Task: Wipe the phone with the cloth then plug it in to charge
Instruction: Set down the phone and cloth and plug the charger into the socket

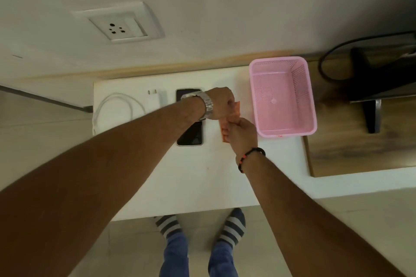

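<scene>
Head view: both hands, left [221, 103] and right [242, 134], pinch the cloth [225, 122] beside the phone [189, 136].
Risk: forearm may nudge the phone.

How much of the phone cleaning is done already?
Barely begun. Both hands, left hand and right hand, hold the orange cloth beside the phone, which lies untouched on the white table. Wiping is left. So is charging: the charger and cable lie loose, and the wall socket has nothing plugged in.

On the table [202, 186], the phone [189, 135] lies between charger [155, 99] at left and basket [283, 96] at right.
</scene>
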{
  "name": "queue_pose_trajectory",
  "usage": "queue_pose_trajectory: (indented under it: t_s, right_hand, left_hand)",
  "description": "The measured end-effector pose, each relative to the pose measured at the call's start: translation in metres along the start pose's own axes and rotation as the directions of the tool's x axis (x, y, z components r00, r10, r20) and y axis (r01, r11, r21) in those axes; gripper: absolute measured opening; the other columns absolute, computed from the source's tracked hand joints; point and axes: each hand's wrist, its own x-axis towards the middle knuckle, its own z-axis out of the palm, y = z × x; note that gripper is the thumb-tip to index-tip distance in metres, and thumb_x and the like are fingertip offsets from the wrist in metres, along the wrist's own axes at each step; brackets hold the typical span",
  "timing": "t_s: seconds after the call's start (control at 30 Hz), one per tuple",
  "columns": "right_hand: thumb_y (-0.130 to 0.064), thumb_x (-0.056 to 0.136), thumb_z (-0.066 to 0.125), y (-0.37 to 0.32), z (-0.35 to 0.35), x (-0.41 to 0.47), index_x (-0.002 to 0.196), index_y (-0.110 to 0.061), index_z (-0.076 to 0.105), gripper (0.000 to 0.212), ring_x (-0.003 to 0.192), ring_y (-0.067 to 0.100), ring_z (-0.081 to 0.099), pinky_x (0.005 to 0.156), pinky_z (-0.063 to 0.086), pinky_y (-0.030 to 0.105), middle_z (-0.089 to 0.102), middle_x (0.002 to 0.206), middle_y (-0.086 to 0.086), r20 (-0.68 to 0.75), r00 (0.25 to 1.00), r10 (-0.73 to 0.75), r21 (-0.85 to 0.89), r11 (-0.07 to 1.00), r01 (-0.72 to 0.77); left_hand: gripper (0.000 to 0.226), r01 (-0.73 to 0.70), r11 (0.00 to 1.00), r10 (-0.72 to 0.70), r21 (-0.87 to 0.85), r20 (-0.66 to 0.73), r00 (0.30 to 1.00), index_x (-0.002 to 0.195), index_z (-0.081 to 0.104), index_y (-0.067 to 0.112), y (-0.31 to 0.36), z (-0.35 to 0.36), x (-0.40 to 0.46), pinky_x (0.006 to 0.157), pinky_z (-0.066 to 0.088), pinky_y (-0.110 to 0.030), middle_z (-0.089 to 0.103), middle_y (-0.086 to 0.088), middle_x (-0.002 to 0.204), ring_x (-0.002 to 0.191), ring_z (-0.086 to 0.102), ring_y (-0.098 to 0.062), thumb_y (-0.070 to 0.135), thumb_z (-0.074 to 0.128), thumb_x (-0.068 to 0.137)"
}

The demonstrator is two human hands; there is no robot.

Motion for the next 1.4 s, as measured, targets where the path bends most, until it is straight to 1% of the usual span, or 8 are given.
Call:
queue_pose_trajectory:
  t_s: [0.23,0.4,0.57,0.67,0.93,1.03,1.17,1.4]
  right_hand:
    - [-0.010,0.089,0.053,0.008,0.004,0.000,0.082,0.003,0.064,0.018,0.069,0.027,0.055,0.068,0.053,0.035,0.063,0.072,0.020,-0.080,0.996,-0.027,-0.123,0.992,0.017]
    - [-0.009,0.092,0.050,-0.006,0.003,0.004,0.101,0.009,0.067,0.026,0.093,0.041,0.069,0.089,0.056,0.058,0.069,0.103,0.032,-0.046,0.997,0.066,-0.157,0.985,-0.072]
    - [-0.010,0.090,0.052,-0.013,-0.003,-0.020,0.100,0.006,0.065,0.023,0.086,0.037,0.066,0.094,0.054,0.057,0.070,0.098,0.027,0.007,1.000,-0.025,-0.201,0.979,0.025]
    - [-0.009,0.089,0.058,-0.015,-0.002,-0.045,0.101,-0.013,0.071,0.018,0.081,0.022,0.070,0.083,0.062,0.039,0.076,0.091,0.006,0.063,0.995,-0.077,-0.078,0.994,0.082]
    - [-0.009,0.094,0.061,-0.030,0.076,-0.069,0.119,-0.013,0.069,0.026,0.104,0.020,0.071,0.093,0.058,0.031,0.074,0.109,0.006,0.304,0.946,-0.109,-0.082,0.987,0.140]
    - [-0.015,0.096,0.057,-0.041,0.119,-0.062,0.124,-0.005,0.064,0.031,0.107,0.028,0.066,0.101,0.053,0.041,0.068,0.115,0.014,0.315,0.941,-0.124,-0.180,0.966,0.187]
    - [-0.014,0.090,0.049,-0.058,0.163,-0.049,0.073,-0.014,0.055,0.019,0.071,0.019,0.050,0.062,0.042,0.030,0.053,0.077,0.002,0.254,0.963,-0.091,-0.276,0.947,0.162]
    - [-0.013,0.091,0.050,-0.063,0.186,-0.035,0.079,-0.013,0.055,0.013,0.093,0.028,0.057,0.084,0.049,0.039,0.055,0.090,0.009,0.189,0.981,0.052,-0.204,0.979,-0.012]
  left_hand:
    - [0.020,-0.044,0.988,0.059,0.147,-0.101,0.993,0.097,0.054,0.016,-0.002,0.023,0.005,0.079,0.049,-0.040,0.058,-0.005,0.104,0.095,0.058,-0.028,0.035,0.049,0.098]
    - [0.028,-0.010,0.973,0.017,0.229,-0.032,0.999,0.103,0.053,0.014,0.010,0.016,0.001,0.075,0.042,-0.036,0.053,-0.006,0.100,0.096,0.054,-0.027,0.042,0.048,0.103]
    - [0.027,-0.105,0.973,0.045,-0.204,-0.278,0.960,0.120,0.068,0.014,0.009,-0.005,-0.042,0.087,0.053,-0.033,0.068,-0.002,0.120,0.103,0.066,-0.022,0.022,0.054,0.098]
    - [0.021,-0.210,0.772,-0.086,-0.600,-0.426,0.901,0.098,0.076,0.013,-0.015,-0.009,-0.085,0.067,0.052,-0.023,0.073,0.008,0.084,0.071,0.066,-0.007,0.013,0.055,0.095]
    - [0.016,-0.103,0.273,-0.658,-0.956,-0.264,0.705,0.088,0.070,0.014,-0.151,-0.008,-0.150,0.070,0.059,-0.038,0.071,-0.009,0.087,0.077,0.065,-0.024,0.012,0.058,0.098]
    - [0.022,-0.006,0.275,-0.664,-0.961,-0.194,0.722,0.081,0.063,0.012,-0.174,-0.009,-0.140,0.073,0.058,-0.038,0.063,-0.015,0.088,0.079,0.059,-0.027,0.009,0.052,0.100]
    - [0.013,0.087,0.295,-0.596,-0.951,-0.112,0.795,0.099,0.064,0.004,-0.181,-0.018,-0.125,0.077,0.063,-0.040,0.067,-0.015,0.096,0.083,0.067,-0.027,0.006,0.052,0.101]
    - [0.025,0.176,0.325,-0.520,-0.929,-0.020,0.854,0.113,0.066,-0.012,-0.179,-0.026,-0.120,0.094,0.061,-0.051,0.074,-0.026,0.118,0.109,0.073,-0.039,-0.001,0.054,0.096]
